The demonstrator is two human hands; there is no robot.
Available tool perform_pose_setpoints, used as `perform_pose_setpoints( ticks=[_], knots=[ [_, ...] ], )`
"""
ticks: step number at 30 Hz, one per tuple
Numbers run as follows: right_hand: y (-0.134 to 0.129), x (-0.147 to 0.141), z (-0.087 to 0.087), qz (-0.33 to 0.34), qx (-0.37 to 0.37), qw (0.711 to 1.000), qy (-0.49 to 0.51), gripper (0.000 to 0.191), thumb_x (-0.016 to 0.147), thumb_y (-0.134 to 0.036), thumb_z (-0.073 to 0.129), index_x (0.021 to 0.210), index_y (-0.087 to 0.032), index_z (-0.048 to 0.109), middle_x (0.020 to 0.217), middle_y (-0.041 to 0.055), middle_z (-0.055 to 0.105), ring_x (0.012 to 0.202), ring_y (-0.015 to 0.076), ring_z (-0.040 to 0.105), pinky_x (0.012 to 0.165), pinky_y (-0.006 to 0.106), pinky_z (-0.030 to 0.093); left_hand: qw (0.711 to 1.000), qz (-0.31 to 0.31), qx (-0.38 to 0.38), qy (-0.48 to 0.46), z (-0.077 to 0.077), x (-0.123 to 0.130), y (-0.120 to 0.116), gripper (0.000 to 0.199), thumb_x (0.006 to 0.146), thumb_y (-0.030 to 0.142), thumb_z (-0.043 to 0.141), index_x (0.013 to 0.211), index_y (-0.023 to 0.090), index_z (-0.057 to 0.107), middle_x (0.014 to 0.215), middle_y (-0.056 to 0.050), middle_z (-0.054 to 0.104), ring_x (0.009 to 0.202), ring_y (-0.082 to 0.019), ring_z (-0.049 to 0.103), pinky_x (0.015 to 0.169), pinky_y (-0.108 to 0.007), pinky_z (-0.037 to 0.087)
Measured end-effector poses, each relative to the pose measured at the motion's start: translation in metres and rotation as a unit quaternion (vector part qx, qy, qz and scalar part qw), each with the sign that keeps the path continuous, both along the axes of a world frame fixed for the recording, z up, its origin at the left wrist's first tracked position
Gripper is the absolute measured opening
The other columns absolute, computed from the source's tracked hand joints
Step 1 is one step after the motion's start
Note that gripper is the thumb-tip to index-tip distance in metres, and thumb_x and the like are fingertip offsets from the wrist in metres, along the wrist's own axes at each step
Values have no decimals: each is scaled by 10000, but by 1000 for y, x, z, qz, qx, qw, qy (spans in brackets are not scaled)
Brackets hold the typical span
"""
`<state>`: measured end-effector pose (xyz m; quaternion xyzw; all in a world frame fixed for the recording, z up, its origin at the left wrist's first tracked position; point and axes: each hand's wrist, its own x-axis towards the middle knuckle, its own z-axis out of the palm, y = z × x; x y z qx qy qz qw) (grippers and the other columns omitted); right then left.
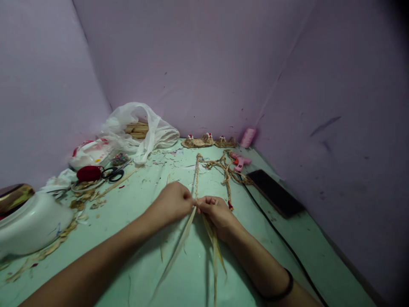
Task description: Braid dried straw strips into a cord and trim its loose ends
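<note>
A thin braid [197, 177] of pale dried plant fibre runs away from me across the green table. At its near end, my left hand [177, 201] pinches the strands, fingertips closed. My right hand [216, 213] grips the same spot from the other side, and the fingertips of both hands nearly touch. One loose pale strand [179, 247] trails toward me below the left hand. Several yellowish strands [214, 251] hang beneath the right hand. Beyond the right hand, a longer braided rope [227, 172] lies in loops, with red at its near end.
A pink glue gun [240, 162] with a black cord [281, 238] and a dark phone [275, 192] lie at right. Pink thread [248, 137] and woven slippers [198, 142] stand at the back. At left are scissors [114, 174], a red pincushion [88, 173], a plastic bag [162, 132] and a white bowl [35, 224].
</note>
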<state>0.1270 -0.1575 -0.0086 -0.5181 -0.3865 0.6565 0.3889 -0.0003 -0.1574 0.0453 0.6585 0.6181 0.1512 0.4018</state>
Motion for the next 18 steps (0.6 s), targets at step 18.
perform_pose_setpoints(
  ticks=[18],
  knots=[
    [0,19,14,127,285,856,-413,158,669,-175,482,655,-158,638,582,31,618,527,117,491,493,220,298,969,133,-109,-177,-22,13,8,209,490,63,512,358,143,372,267,83,260,261,-13,185,304,-182,117]
  ],
)
